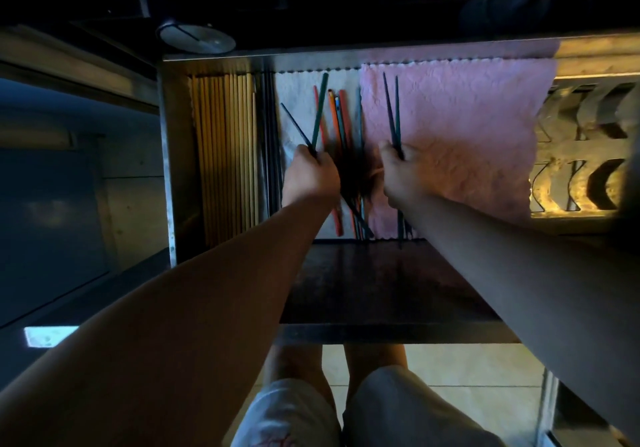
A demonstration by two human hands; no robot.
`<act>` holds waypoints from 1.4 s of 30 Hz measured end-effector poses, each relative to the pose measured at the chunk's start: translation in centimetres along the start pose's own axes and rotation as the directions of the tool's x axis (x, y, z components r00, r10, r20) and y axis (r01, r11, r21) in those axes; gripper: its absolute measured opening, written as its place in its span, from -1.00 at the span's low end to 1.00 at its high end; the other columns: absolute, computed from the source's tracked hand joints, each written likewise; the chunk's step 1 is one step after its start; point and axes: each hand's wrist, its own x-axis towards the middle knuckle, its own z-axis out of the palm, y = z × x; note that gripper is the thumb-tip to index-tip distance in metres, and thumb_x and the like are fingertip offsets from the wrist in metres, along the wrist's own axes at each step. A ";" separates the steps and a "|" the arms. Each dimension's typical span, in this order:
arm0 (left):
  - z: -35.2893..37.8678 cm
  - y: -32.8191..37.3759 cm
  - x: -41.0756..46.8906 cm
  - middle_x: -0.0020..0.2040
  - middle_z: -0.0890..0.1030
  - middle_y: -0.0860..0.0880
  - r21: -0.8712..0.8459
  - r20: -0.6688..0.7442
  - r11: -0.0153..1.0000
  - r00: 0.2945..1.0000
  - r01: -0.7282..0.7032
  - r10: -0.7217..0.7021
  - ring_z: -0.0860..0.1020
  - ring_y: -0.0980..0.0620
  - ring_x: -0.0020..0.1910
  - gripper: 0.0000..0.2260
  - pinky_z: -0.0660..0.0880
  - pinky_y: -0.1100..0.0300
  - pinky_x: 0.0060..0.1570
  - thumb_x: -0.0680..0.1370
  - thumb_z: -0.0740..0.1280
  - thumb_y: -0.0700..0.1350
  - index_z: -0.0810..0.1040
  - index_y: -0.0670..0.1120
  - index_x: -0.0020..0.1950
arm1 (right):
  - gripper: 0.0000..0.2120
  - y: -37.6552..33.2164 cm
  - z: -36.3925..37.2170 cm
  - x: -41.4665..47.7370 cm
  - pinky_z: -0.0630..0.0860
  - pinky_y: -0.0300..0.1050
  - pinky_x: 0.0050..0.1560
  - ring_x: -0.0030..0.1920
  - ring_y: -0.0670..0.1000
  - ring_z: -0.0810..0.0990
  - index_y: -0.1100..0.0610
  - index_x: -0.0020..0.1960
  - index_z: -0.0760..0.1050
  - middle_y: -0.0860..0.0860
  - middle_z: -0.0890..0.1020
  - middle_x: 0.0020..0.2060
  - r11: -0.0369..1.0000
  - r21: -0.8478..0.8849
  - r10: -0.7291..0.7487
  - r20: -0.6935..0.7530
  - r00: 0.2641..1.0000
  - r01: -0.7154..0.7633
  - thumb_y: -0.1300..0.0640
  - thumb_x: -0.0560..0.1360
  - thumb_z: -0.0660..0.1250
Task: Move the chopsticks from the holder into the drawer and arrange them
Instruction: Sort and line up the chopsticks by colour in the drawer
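Note:
The open steel drawer (166,155) is below me. My left hand (310,176) grips two dark chopsticks (318,114), one green and one dark, that splay apart over a white cloth (294,96). My right hand (401,173) grips a pair of dark chopsticks (393,110) held close together above a pink cloth (467,124). Several red, orange and teal chopsticks (337,121) lie loose between my hands. A row of wooden chopsticks (225,155) lies neatly at the drawer's left, with dark ones (272,155) beside them. I cannot pick out the holder.
A round metal lid (195,36) sits above the drawer's far left corner. A metal rack with cut-out slots (581,155) lies at the right. The dark drawer front (381,284) is near me, my legs and a tiled floor below it.

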 end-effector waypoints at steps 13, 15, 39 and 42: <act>-1.9 0.0 -0.1 -0.13 0.60 -0.17 -0.304 -0.001 0.951 0.998 0.054 -0.057 0.56 -0.15 -0.20 -0.83 0.53 0.01 -0.24 0.60 0.14 -0.13 0.51 -0.11 0.05 | -0.68 -1.5 2.3 0.9 0.59 0.08 0.02 -0.03 0.18 0.64 0.16 0.00 0.59 0.10 0.66 -0.09 0.982 -0.187 0.029 0.055 0.998 -0.018 0.05 0.30 0.33; -1.7 0.0 0.0 -0.24 0.56 -0.11 -0.343 0.035 0.936 0.997 0.081 -0.073 0.50 -0.07 -0.30 -0.89 0.41 0.14 -0.32 0.57 0.20 -0.13 0.52 -0.07 -0.06 | -0.62 -2.1 2.0 0.6 0.61 0.01 -0.05 -0.10 0.15 0.65 0.16 -0.02 0.60 0.08 0.66 -0.13 0.977 -0.211 0.033 0.057 0.998 -0.021 0.00 0.24 0.30; 1.9 2.3 -0.7 0.06 0.61 -0.11 0.093 -0.051 0.995 0.998 -0.040 0.044 0.58 -0.16 0.03 -0.76 0.48 0.04 -0.09 0.55 0.28 -0.14 0.47 -0.05 0.22 | -0.76 -2.9 -1.8 -1.7 0.23 -0.17 -0.35 -0.33 0.00 0.38 0.17 -0.19 0.35 0.01 0.38 -0.37 0.978 -0.084 -0.193 -0.006 0.981 0.192 0.08 0.62 0.16; 2.1 2.2 -0.9 0.04 0.62 -0.11 0.155 -0.059 0.985 0.995 -0.070 0.080 0.58 -0.17 0.02 -0.77 0.46 0.06 -0.12 0.56 0.27 -0.13 0.50 -0.03 0.21 | -0.68 -2.8 -2.1 -1.6 0.23 -0.33 -0.43 -0.41 -0.12 0.33 0.03 -0.32 0.28 -0.09 0.32 -0.42 0.978 -0.072 -0.193 0.015 0.981 0.194 0.08 0.61 0.17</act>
